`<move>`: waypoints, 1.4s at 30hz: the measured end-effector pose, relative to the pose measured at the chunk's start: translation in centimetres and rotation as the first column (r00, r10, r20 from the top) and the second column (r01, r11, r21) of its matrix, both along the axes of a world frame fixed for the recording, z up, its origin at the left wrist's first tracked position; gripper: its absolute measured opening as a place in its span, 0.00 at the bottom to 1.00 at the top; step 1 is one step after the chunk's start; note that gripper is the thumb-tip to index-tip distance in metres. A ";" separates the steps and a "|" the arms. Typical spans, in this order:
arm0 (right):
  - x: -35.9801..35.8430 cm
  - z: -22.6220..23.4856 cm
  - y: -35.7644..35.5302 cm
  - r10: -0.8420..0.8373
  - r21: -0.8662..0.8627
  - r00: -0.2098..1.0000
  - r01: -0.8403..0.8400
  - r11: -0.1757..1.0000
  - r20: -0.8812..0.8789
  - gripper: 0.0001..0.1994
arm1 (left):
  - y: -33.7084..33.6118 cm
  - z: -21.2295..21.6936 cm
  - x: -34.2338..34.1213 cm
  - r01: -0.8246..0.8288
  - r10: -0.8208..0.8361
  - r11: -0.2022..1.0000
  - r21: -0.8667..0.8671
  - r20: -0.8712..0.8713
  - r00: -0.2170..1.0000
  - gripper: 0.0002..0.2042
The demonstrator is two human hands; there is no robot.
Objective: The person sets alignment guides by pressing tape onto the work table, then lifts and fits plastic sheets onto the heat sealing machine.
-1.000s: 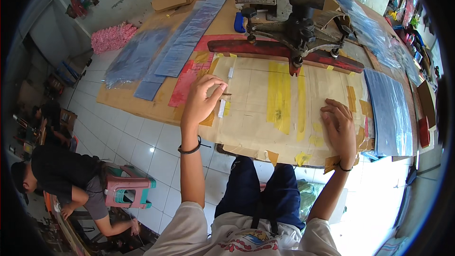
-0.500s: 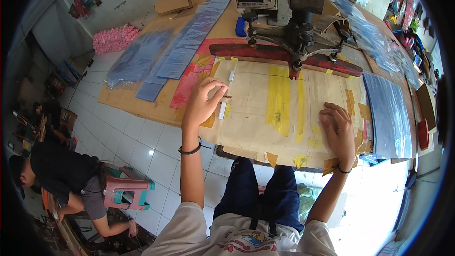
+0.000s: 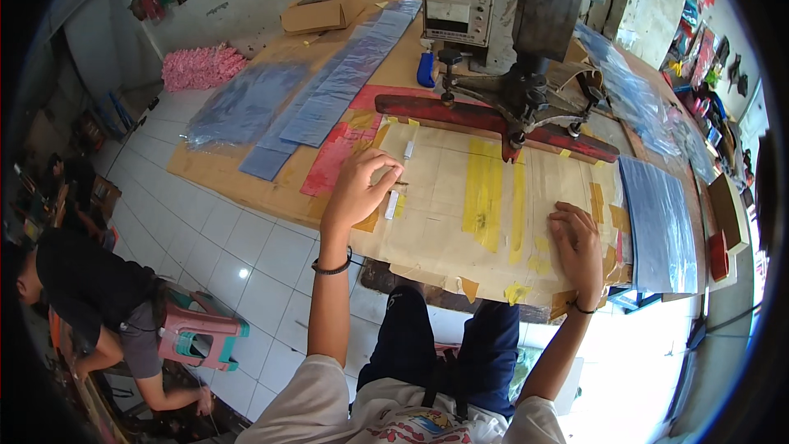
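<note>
My left hand [image 3: 360, 187] is over the left edge of a tan board [image 3: 427, 234] patched with yellow tape [image 3: 482, 205]. Its thumb and forefinger meet in a pinch. Whatever lies between them, if anything, is too small to make out. Two small white strips [image 3: 394, 205] are fixed on the board beside these fingers. Toward the board's right side rests my right hand [image 3: 579, 248], fingers loosely bent and apart, with nothing visible in it. Beyond both hands, a long red press bar [image 3: 444, 113] hangs from a dark metal press head [image 3: 526, 86] at the board's far edge.
Bluish plastic sheets are stacked right of the board [image 3: 660, 226] and in long strips at left [image 3: 345, 78]. A blue-handled tool [image 3: 426, 70] lies behind the bar near a control box [image 3: 459, 0]. A person [image 3: 99, 296] works at lower left beside a pink-green stool [image 3: 201, 329].
The whole view has shifted, so the table and press sit lower in the picture. My hands keep nearly the same places over the board, the left still pinched.
</note>
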State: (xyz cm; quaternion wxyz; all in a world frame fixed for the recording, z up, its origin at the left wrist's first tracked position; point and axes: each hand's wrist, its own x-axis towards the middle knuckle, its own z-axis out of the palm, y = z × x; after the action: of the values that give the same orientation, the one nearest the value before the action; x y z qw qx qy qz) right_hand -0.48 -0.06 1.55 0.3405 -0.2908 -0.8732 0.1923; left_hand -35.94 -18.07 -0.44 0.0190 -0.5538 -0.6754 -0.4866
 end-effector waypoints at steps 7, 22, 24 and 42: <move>-0.4 -0.3 -0.2 -0.006 0.011 0.999 0.005 1.000 0.048 0.08 | -0.4 -0.1 -0.1 0.003 -0.003 1.000 -0.009 -0.075 0.997 0.06; -4.3 0.5 -3.3 0.148 0.114 0.888 -0.218 0.969 0.435 0.26 | -0.1 -0.4 0.1 0.002 -0.002 1.000 -0.007 -0.059 0.998 0.06; -2.9 0.7 -3.8 0.140 0.120 0.880 -0.216 0.969 0.454 0.26 | -0.1 -0.4 0.1 0.010 -0.010 1.000 0.002 -0.026 1.000 0.07; 0.8 1.1 3.8 -0.108 0.089 0.954 0.087 0.992 0.278 0.18 | 0.4 0.7 0.3 0.024 -0.026 0.999 -0.048 -0.052 0.998 0.07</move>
State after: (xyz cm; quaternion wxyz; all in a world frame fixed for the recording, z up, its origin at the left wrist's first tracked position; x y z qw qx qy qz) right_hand 0.27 3.79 2.62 0.2322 -0.3450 -0.9041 0.0986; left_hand -35.62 -17.70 0.25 0.0177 -0.5752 -0.6789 -0.4560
